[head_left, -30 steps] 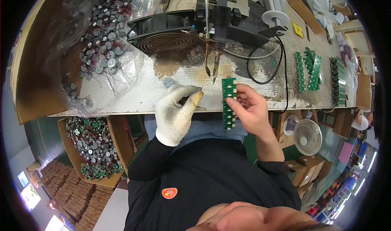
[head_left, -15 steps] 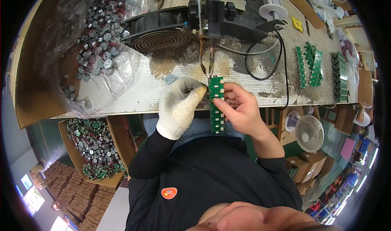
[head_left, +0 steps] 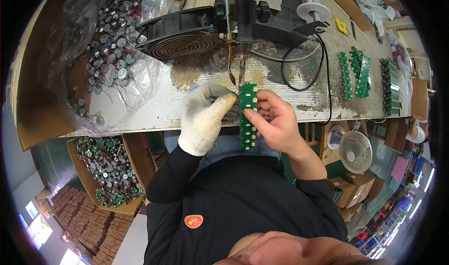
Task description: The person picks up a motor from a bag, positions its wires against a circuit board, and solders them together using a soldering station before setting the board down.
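My bare right hand (head_left: 279, 127) grips a long green circuit board strip (head_left: 248, 129) by its right edge, thumb on its face. The strip, lined with small white connectors, is held up over the table's front edge. Its far end is at the tip of an upright soldering iron (head_left: 242, 71). A thin solder feed tube (head_left: 231, 66) comes down just left of the iron. My left hand (head_left: 199, 120), in a white glove with stained fingertips, pinches at the strip's left edge; what is between the fingertips is too small to make out. Behind that glove a small round grey part (head_left: 193, 86) partly shows.
A black fan (head_left: 182, 36) stands beyond my left hand. Clear plastic holds many small motors (head_left: 112, 64) with red wires at left. A solder spool (head_left: 311, 2) stands far right, beyond a looped black cable (head_left: 322, 73). More green strips (head_left: 360, 73) lie at right; a carton (head_left: 133, 204) sits below the table.
The board strip has shifted slightly away from me, so its far end now overlaps the iron's tip. Both hands have moved a little with it, keeping their grips.
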A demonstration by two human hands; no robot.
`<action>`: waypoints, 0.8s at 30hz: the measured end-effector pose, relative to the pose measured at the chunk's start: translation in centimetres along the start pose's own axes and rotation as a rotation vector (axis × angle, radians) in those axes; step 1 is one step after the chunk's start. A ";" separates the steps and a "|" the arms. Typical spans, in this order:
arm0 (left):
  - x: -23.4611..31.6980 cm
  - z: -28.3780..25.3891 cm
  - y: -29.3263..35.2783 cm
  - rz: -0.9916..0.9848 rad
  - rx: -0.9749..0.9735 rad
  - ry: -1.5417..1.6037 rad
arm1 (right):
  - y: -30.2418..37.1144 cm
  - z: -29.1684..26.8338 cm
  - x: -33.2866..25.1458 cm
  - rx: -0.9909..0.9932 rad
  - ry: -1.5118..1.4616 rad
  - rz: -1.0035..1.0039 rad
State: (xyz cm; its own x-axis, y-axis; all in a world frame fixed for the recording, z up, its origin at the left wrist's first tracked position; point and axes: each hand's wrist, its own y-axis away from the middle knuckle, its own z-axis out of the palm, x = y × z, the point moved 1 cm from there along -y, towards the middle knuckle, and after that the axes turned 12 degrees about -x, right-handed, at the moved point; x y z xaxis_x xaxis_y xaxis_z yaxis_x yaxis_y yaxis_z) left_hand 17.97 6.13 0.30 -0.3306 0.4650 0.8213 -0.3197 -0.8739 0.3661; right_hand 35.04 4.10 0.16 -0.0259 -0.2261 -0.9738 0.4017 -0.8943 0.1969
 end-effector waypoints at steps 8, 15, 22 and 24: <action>-0.6 -0.2 0.1 0.012 0.012 -0.050 | 0.1 -0.2 0.6 -0.010 0.042 -0.048; -0.6 -0.2 0.2 0.051 0.033 -0.187 | 0.3 -0.1 0.6 -0.007 0.053 -0.010; 0.0 0.0 0.1 0.073 0.001 -0.235 | 0.3 -0.2 0.8 -0.007 0.088 -0.068; 0.1 -0.1 0.0 0.076 -0.003 -0.287 | 0.4 -0.3 0.8 -0.012 0.094 -0.053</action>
State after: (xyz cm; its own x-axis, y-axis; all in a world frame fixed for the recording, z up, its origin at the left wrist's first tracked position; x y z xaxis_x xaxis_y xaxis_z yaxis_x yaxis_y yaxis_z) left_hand 17.89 6.16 0.33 -0.0891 0.3391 0.9365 -0.3069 -0.9039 0.2981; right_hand 35.42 3.67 -0.54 0.0383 -0.1407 -0.9893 0.4129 -0.8994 0.1439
